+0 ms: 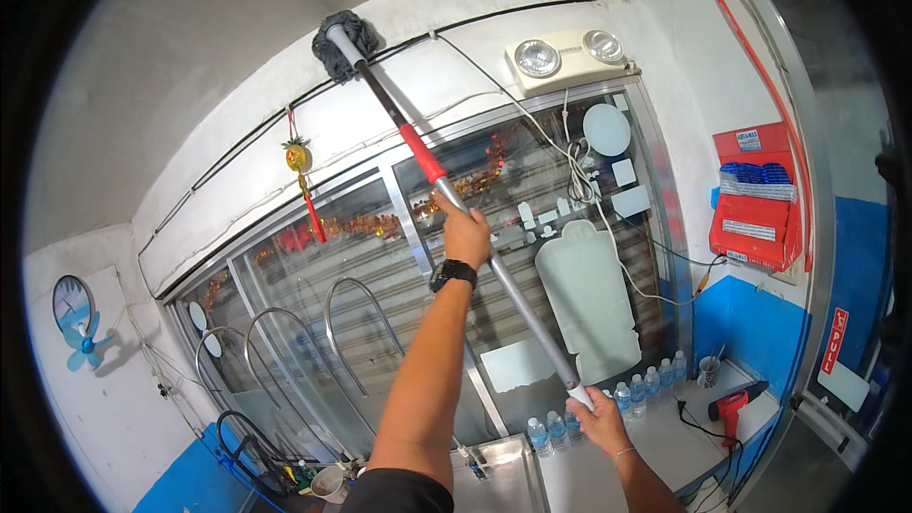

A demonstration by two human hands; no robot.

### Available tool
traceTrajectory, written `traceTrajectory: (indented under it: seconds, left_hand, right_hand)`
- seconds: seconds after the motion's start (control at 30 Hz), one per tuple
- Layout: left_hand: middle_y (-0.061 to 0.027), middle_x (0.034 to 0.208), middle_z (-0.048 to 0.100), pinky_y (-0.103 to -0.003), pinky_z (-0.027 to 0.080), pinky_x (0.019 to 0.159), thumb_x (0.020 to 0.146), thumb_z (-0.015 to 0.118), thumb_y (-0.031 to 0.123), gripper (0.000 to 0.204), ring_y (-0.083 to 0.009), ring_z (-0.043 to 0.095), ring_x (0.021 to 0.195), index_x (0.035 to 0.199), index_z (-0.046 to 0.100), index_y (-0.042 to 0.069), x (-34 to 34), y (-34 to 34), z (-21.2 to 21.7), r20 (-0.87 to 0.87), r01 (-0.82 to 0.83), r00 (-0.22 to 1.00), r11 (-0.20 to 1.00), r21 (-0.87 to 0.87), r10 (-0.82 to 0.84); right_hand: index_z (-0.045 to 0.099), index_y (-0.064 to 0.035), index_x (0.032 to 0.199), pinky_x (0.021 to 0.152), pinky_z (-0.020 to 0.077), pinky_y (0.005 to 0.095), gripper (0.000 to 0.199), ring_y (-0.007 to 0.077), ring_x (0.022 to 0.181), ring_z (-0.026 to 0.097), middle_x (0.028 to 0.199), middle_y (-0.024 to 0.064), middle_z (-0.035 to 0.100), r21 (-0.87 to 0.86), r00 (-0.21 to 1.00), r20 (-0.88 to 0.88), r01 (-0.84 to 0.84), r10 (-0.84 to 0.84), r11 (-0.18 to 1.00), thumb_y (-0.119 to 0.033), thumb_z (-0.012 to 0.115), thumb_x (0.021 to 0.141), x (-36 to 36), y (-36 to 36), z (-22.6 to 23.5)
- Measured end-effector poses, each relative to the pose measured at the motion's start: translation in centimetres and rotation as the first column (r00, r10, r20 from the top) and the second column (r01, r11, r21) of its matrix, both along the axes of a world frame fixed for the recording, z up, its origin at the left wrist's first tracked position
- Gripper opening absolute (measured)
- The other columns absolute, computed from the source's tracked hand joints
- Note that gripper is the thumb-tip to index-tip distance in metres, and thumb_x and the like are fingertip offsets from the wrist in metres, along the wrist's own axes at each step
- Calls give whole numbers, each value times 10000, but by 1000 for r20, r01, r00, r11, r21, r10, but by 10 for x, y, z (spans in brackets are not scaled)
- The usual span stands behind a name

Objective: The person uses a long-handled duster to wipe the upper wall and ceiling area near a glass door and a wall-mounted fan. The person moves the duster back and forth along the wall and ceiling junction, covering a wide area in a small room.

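Observation:
A long mop (521,306) with a silver pole and a red collar slants up and to the left across the view. Its dark grey, cloth-like mop head (332,62) is up against the top of the white wall, by the black cable. My left hand (465,234), with a black watch on the wrist, is closed round the pole just below the red collar. Lower and to the right, my right hand (600,424) grips the pale bottom end of the pole. Behind the pole are sliding glass windows (285,275) with a ribbed shutter showing through them.
An emergency light (565,59) with two lamps sits above the window, loose white cables (581,171) below it. A pineapple ornament (297,158) hangs left. Several water bottles (638,397) and a red hair dryer (731,410) are on the counter. Curved metal faucets (356,323) rise at lower left.

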State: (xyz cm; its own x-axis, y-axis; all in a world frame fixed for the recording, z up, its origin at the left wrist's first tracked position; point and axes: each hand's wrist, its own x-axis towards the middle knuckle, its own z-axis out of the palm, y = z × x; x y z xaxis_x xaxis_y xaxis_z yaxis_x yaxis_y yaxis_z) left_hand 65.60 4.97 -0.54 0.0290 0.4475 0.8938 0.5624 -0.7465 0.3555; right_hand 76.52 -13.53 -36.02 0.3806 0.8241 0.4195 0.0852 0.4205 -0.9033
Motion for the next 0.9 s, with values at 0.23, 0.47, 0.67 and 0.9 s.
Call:
traceTrajectory:
  seconds: [0.23, 0.47, 0.67, 0.9]
  left_hand:
    - [-340, 962, 686, -558, 546, 781, 970, 552, 181, 895, -500, 684, 875, 1574, -72, -32, -22, -11, -27, -104, -20, 994, 999, -44, 15]
    - [-349, 936, 681, -572, 525, 777, 974, 546, 181, 870, -525, 672, 864, 1577, -50, -15, -86, 3, -23, -65, -56, 997, 996, -65, 52]
    - [-362, 970, 667, -547, 517, 822, 970, 537, 161, 836, -508, 672, 899, 1548, -17, -81, -56, -7, -9, -22, -57, 998, 997, 44, 58]
    - [-357, 919, 675, -527, 539, 798, 937, 551, 148, 866, -500, 679, 857, 1511, -13, -172, 9, -46, 49, -169, 82, 983, 992, 96, -65]
  right_hand:
    - [660, -36, 1037, 513, 475, 269, 281, 81, 600, 575, 739, 13, 654, -58, 996, -58, -71, 68, 996, -296, 734, 963, -42, 9, -34]
    - [668, -29, 1052, 638, 506, 343, 332, 162, 693, 655, 764, 81, 694, -39, 993, 57, -102, 104, 994, -336, 741, 952, -81, 17, -28]
    - [672, -10, 1036, 620, 494, 336, 368, 178, 663, 640, 747, 107, 676, -15, 994, 113, 4, -2, 1000, -354, 759, 937, -34, -8, -2]
    - [674, -37, 1031, 503, 450, 238, 291, 50, 564, 531, 705, -13, 603, -15, 987, -147, -76, 73, 997, -316, 733, 970, -28, -76, 40]
